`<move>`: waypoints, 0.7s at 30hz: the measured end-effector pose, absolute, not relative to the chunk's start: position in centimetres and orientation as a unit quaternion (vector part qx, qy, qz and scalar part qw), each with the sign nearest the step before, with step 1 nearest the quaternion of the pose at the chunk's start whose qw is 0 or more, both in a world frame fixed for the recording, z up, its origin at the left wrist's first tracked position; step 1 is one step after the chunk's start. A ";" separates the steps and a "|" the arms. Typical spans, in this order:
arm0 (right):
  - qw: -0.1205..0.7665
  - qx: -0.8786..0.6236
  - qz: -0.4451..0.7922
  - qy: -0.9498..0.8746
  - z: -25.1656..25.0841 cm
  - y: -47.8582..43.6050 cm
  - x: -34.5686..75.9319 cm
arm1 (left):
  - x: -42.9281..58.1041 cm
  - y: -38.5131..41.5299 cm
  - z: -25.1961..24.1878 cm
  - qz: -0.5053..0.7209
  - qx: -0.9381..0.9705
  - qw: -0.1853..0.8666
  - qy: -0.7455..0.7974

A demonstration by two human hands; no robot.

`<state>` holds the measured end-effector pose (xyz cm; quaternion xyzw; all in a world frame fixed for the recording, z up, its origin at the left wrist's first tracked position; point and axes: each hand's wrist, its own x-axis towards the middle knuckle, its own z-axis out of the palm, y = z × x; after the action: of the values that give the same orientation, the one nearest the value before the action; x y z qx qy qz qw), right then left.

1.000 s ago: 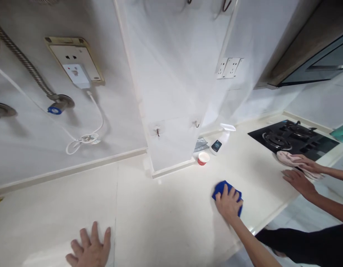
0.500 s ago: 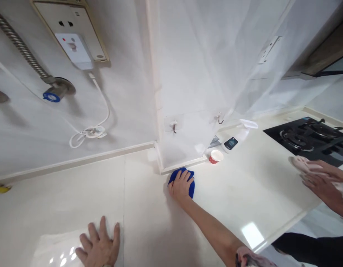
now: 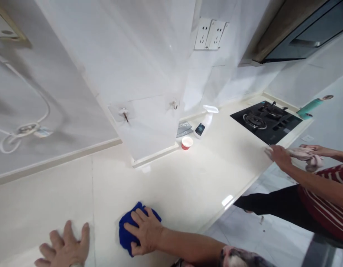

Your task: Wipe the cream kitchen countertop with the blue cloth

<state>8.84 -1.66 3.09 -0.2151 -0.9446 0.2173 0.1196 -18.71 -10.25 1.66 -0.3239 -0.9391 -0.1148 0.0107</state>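
Note:
My right hand (image 3: 145,230) presses down on a bunched blue cloth (image 3: 125,233), fingers curled over it, on the cream countertop (image 3: 171,189). Left of it, my left hand (image 3: 66,246) lies flat on the same surface with fingers spread and nothing in it. A thin seam in the counter runs between the two hands. Beyond the cloth, the foot of a white wall pillar (image 3: 143,126) meets the counter.
A red-and-white cup (image 3: 186,142), a spray bottle (image 3: 205,124) and a silvery packet (image 3: 184,129) stand beside the pillar. Farther right is a black gas hob (image 3: 264,120) with a green roll (image 3: 312,108) near it. A co-worker at right holds a pale cloth (image 3: 310,157).
My right hand has drawn the blue cloth back from the pillar's foot, nearer to me. The view has turned right. The co-worker's hands have lifted the pale cloth off the counter.

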 end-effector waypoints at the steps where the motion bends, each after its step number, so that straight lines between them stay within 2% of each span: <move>1: 0.119 -0.217 0.223 -0.943 2.9 -1.6 9.8 | -18.7 -10.1 1.5 -0.115 -0.317 0.007 -0.941; 7: 0.093 -0.227 0.255 -0.935 2.4 -2.4 11.8 | -16.4 -10.9 2.6 -0.132 -0.311 -0.037 -0.941; 10: 0.087 -0.242 0.212 -0.943 1.6 -3.1 11.7 | -16.2 -13.9 2.8 -0.122 -0.325 -0.047 -0.937; 14: 0.096 -0.219 0.121 -0.963 0.7 -3.6 12.0 | -16.8 -24.4 3.7 -0.138 -0.290 -0.036 -0.946; 18: 0.070 -0.224 0.064 -0.970 0.8 -4.5 11.7 | -14.3 -38.2 4.3 -0.157 -0.108 -0.004 -0.982; 21: 0.042 -0.170 0.061 -0.983 1.2 -6.2 8.9 | -10.3 -45.0 3.4 -0.160 -0.029 -0.008 -0.987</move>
<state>8.92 -6.17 1.17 -0.1700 -0.9827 0.0605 0.0420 -10.35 -44.96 3.42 -0.0291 -0.9866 -0.1603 -0.0080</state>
